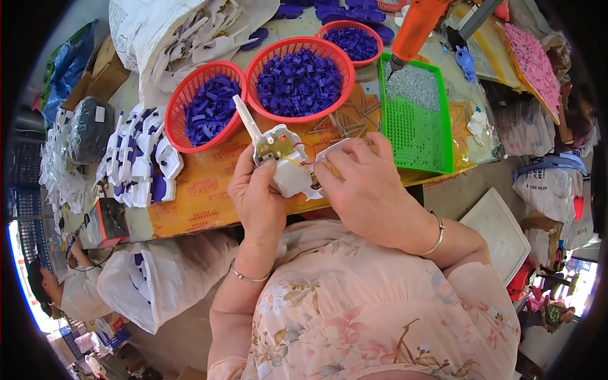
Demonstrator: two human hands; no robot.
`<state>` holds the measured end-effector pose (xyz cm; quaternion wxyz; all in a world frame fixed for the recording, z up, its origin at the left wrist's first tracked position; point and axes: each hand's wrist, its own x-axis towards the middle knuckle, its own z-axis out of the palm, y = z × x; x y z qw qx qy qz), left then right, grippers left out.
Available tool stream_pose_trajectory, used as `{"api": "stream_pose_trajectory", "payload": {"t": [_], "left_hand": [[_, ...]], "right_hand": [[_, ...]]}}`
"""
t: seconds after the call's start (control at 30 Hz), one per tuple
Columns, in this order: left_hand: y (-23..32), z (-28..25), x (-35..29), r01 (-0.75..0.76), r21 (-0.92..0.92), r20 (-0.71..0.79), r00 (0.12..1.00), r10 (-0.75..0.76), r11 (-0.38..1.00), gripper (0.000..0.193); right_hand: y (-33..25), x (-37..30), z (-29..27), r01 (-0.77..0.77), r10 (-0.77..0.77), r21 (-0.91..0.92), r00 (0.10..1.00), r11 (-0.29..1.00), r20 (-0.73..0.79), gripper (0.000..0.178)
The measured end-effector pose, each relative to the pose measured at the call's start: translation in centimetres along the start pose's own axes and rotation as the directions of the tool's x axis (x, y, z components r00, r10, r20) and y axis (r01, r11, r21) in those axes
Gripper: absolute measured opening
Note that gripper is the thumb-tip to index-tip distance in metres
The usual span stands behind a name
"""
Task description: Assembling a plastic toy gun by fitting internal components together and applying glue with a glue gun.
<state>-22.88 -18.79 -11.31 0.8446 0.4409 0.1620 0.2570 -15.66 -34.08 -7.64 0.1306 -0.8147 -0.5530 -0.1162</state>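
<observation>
My left hand (258, 202) is closed round a white plastic shell (291, 180) with a long narrow stem, held above the front edge of the table. Its thumb presses near a small green circuit board (277, 145) inside the shell. Red and yellow wires (304, 157) run from the board toward the right. My right hand (364, 190) is closed over a white plastic piece (330, 149) beside the shell, its fingers bent and hiding much of that piece. A small dark and brassy part (315, 182) shows under the right fingers.
Red baskets (345, 95) of purple plastic parts stand behind my hands. A green tray (443, 136) of small metal screws lies to the right, under an orange power screwdriver (413, 31). White and purple assembled pieces (136, 158) are stacked at left, near a white sack (142, 31).
</observation>
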Motion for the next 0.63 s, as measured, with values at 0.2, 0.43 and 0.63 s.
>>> {"api": "stream_pose_trajectory", "payload": {"t": [0.2, 0.43, 0.63], "left_hand": [[-0.7, -0.6, 0.7, 0.176, -0.109, -0.038, 0.983, -0.182, 0.978, 0.038], [-2.2, -2.0, 0.3, 0.343, -0.100, -0.015, 0.938, -0.347, 0.934, 0.040], [-2.2, -2.0, 0.2, 0.406, -0.098, 0.065, 0.914, -0.401, 0.909, 0.046]], "right_hand": [[0.7, -0.8, -1.1, -0.040, 0.034, 0.079, 0.997, 0.996, 0.076, 0.026], [5.4, -0.1, -1.2, -0.192, 0.524, 0.575, 0.694, 0.795, -0.493, 0.051], [15.0, 5.9, -5.0, 0.218, 0.569, 0.827, 0.635, 0.518, -0.523, 0.087]]}}
